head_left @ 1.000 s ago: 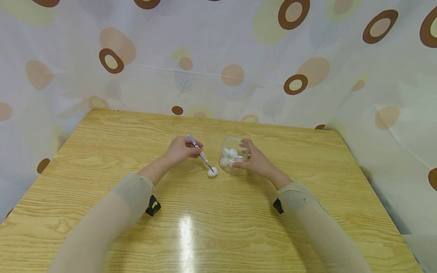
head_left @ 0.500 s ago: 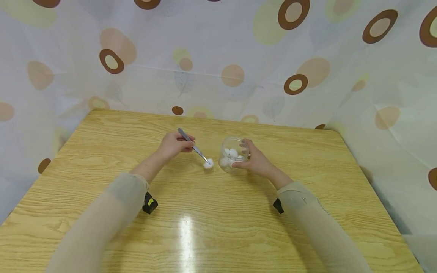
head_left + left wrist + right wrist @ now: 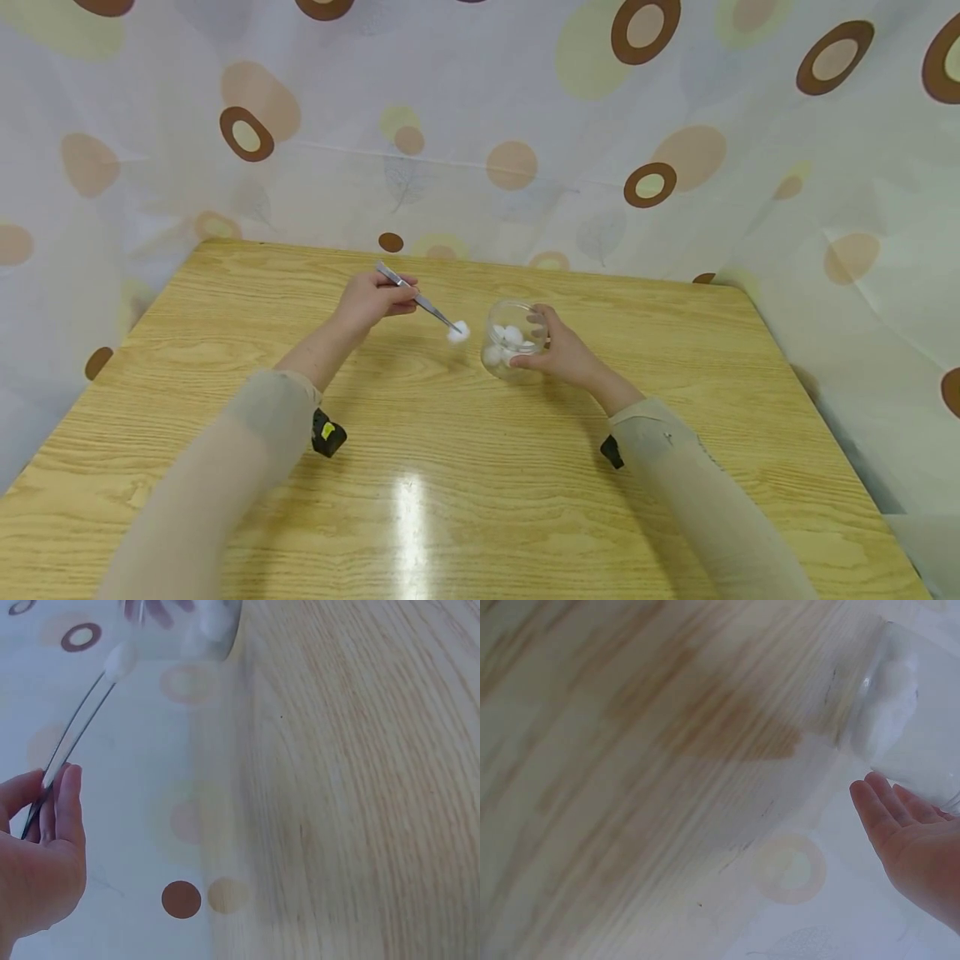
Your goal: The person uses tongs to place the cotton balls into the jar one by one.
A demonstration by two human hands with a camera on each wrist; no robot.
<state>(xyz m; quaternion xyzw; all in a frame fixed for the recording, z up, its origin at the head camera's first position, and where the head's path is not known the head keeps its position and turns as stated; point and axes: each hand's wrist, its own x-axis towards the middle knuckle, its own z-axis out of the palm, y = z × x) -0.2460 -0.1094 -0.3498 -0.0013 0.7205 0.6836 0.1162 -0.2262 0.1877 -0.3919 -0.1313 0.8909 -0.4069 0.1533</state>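
Note:
In the head view my left hand [image 3: 371,302] pinches a pair of metal tweezers [image 3: 429,307] between thumb and fingers. A white cotton ball [image 3: 458,332] sits between the tweezer tips, raised over the table, just left of a clear jar [image 3: 517,313]. My right hand [image 3: 562,352] grips that jar from its right side, thumb in front. Several cotton balls [image 3: 513,336] lie in the jar, its mouth uncovered. The left wrist view shows the cotton ball [image 3: 120,661] at the prongs' ends, near the jar wall. In the right wrist view, fingers [image 3: 866,806] lie along the jar [image 3: 930,705].
The wooden table [image 3: 480,517] reaches back to a patterned curtain [image 3: 450,125], which also hangs along the sides. Dark wrist devices show under the left sleeve [image 3: 327,433] and right sleeve [image 3: 612,452].
The left hand has lifted the cotton ball off the table with the tweezers and moved it up and farther back. The right hand and jar have stayed in place.

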